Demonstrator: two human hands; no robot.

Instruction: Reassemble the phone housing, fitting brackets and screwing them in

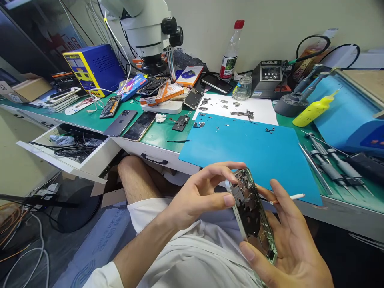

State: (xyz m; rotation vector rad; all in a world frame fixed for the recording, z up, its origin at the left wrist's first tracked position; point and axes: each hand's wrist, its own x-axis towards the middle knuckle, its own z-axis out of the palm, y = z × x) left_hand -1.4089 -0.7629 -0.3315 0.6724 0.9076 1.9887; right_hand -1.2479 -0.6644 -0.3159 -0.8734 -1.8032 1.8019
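Above the lap (198, 256), the right hand (297, 246), palm up with fingers curled, cradles an opened phone (252, 214) and a slim white stick (297, 197); the left hand (201, 190) pinches the phone's upper edge. Beyond lies a blue mat (234, 144) on the green tabletop (162, 134); farther back, a blue package (133, 86) reads "SCREEN"

Room above blue mat (240, 148), tools (345, 165) at right

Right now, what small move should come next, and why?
Probably bring the opened phone frame over the blue mat: the left hand and right hand hold it above the lap, its bare inside showing, so anything loose might drop off the bench.
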